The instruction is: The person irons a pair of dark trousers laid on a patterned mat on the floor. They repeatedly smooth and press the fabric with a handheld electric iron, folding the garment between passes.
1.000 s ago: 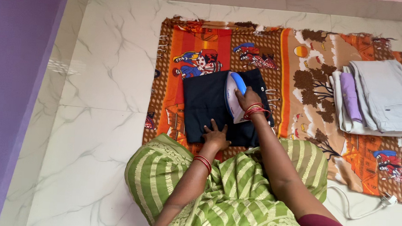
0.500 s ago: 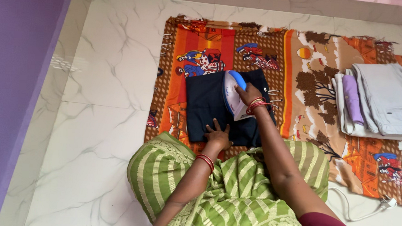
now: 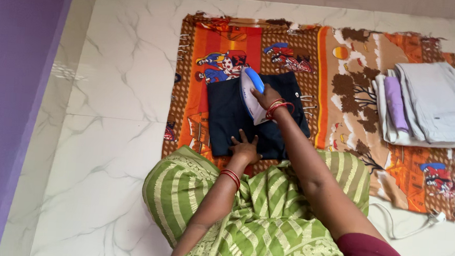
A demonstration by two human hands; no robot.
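A folded dark navy garment (image 3: 228, 117) lies on an orange and brown patterned cloth (image 3: 344, 72) spread on the floor. My right hand (image 3: 267, 97) grips the blue handle of a white electric iron (image 3: 249, 90) that rests on the garment's upper middle. My left hand (image 3: 245, 148) lies flat, fingers spread, on the garment's near edge. Red bangles ring both wrists.
A stack of folded grey, white and lilac clothes (image 3: 428, 105) sits on the cloth at the right. A white power cord (image 3: 406, 231) with a plug trails over the marble floor (image 3: 110, 85) at the lower right. A purple wall (image 3: 12, 80) runs along the left. My green striped sari covers my lap.
My right hand has slid the iron to the left and a little away from me across the dark garment. My left hand stays pressed on the near edge.
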